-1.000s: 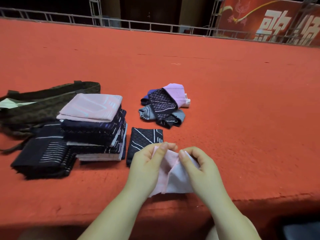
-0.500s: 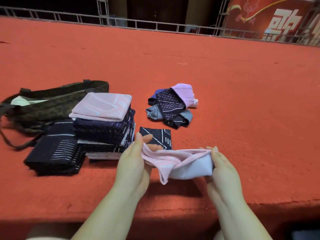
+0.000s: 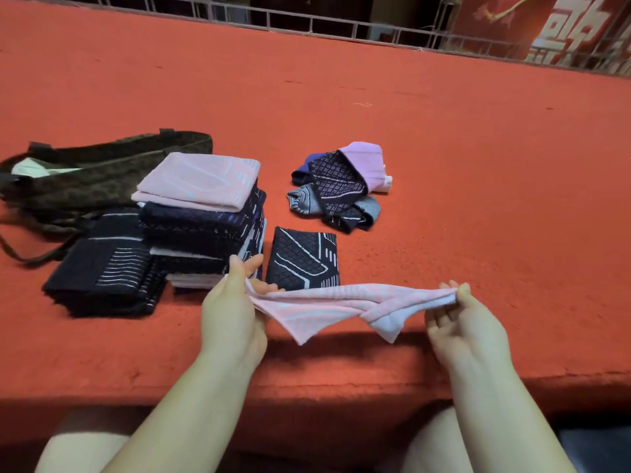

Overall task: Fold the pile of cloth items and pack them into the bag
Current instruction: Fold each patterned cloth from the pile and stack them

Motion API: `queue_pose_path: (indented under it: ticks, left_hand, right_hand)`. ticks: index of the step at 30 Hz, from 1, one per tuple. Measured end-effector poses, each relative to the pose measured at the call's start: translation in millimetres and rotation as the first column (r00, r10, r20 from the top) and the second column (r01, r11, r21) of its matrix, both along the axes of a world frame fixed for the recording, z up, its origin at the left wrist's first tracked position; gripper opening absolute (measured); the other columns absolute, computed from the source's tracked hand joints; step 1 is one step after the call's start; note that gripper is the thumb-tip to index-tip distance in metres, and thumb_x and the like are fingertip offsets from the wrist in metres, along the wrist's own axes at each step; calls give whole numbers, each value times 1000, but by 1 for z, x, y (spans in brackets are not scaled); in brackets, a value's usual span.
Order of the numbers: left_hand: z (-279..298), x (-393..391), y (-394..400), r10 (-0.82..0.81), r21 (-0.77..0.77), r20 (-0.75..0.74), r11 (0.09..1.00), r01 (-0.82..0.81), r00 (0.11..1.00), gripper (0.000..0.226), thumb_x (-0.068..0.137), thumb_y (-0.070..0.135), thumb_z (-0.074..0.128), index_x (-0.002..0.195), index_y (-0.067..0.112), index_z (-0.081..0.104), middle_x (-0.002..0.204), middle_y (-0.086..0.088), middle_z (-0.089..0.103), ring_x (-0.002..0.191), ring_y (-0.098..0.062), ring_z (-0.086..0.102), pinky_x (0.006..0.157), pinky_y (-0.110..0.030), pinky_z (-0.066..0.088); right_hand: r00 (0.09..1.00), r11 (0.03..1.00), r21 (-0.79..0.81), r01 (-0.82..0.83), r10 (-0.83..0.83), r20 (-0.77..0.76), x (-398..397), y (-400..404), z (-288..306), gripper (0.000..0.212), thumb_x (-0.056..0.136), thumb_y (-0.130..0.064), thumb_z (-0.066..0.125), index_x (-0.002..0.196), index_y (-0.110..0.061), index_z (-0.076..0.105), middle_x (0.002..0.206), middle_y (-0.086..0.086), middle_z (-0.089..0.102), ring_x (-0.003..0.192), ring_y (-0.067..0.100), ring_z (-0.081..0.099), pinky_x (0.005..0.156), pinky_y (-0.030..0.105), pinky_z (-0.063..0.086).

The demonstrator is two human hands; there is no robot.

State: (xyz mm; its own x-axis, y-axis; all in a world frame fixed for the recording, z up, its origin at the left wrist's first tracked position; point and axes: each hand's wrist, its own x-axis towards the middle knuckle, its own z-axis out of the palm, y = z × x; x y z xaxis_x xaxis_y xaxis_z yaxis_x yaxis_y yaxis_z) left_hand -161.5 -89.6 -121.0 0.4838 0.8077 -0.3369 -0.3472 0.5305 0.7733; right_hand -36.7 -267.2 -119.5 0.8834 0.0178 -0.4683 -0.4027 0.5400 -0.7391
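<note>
Both hands, pinching the pink cloth (image 3: 345,303), have spread apart, stretching it before the folded stack (image 3: 205,213) and bag (image 3: 102,165).

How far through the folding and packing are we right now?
Done: a tall stack of folded cloths topped by a pink one, a lower dark striped folded stack and a single dark folded cloth with white lines.

In hand: the left hand and right hand pinch a pink cloth stretched between them.

Left: the small unfolded pile, then packing the dark patterned bag.
</note>
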Motion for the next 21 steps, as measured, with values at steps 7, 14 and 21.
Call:
queue_pose_path:
  ticks: [7, 14, 21]
  left_hand:
    - [-21, -8, 4, -159, 82, -205, 980, 179, 966, 35, 100, 33, 42, 85, 14, 67, 63, -6, 60, 61, -15, 58, 64, -31, 46]
    - [-36, -26, -4, 98, 728, -424, 629, 274, 900, 15, 94, 17, 53, 97, 28, 62, 92, 15, 63, 86, 7, 56, 82, -18, 41]
    - [-74, -43, 0, 53, 790, -591, -162, 591, 805, 51, 87, 66, 41, 121, 31, 57, 132, 10, 54, 129, -11, 44, 114, -36, 13]
  right_hand:
    - [963, 895, -421, -150, 228, 141, -3, 1, -26, 25, 95, -21, 55, 73, -14, 63, 68, 1, 62, 64, 12, 56, 66, 27, 45]
    - [846, 566, -813, -139, 494, 200, -10, 5, -44, 26, 90, -23, 62, 72, -5, 66, 65, 5, 64, 62, 17, 53, 61, 29, 41]
    - [785, 536, -844, 20, 514, 345, -15, 7, -45, 9, 90, -25, 61, 95, -17, 64, 89, -4, 67, 87, 16, 62, 72, 23, 40]
